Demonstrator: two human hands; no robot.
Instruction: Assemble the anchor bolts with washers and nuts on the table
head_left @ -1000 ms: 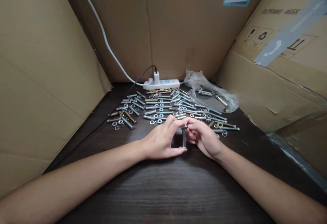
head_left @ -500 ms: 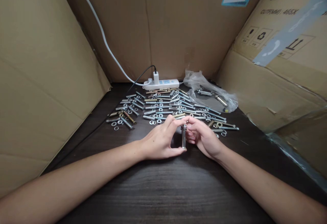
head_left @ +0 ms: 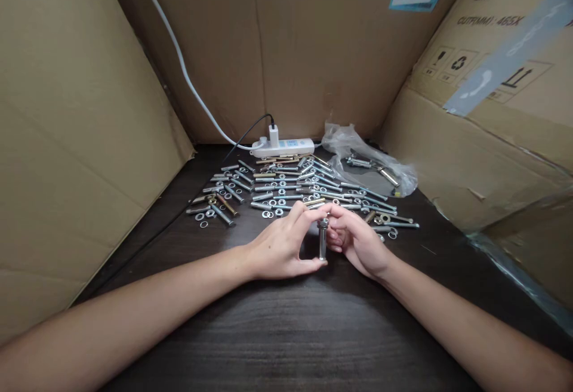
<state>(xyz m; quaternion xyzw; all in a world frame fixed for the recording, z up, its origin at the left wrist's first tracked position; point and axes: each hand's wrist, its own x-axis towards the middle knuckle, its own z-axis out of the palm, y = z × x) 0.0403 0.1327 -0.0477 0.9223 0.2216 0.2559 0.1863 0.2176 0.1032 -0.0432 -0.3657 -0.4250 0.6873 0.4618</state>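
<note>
A shiny metal expansion bolt [head_left: 322, 243] stands upright between the thumb and a bent finger of my left hand [head_left: 286, 246]. The thumb presses under its lower end, the finger on top. At the upper end, where a nut and washer [head_left: 323, 223] sit, the curled fingers of my right hand [head_left: 356, 237] pinch from the right; its fingertips are partly hidden. Behind both hands lie rows of loose bolts and sleeves [head_left: 277, 188], with several nuts and washers [head_left: 267, 214] among them.
A white power strip [head_left: 286, 146] with a plugged-in adapter and cables lies at the back. Right of it, a clear plastic bag [head_left: 403, 174] holds more metal parts. Cardboard walls [head_left: 224, 52] enclose the dark table [head_left: 286, 344] on the left, back and right. A black cable [head_left: 152, 240] crosses the left side.
Both hands stay in nearly the same place on the expansion bolt. Only a slight shift of the right fingers at the nut shows.
</note>
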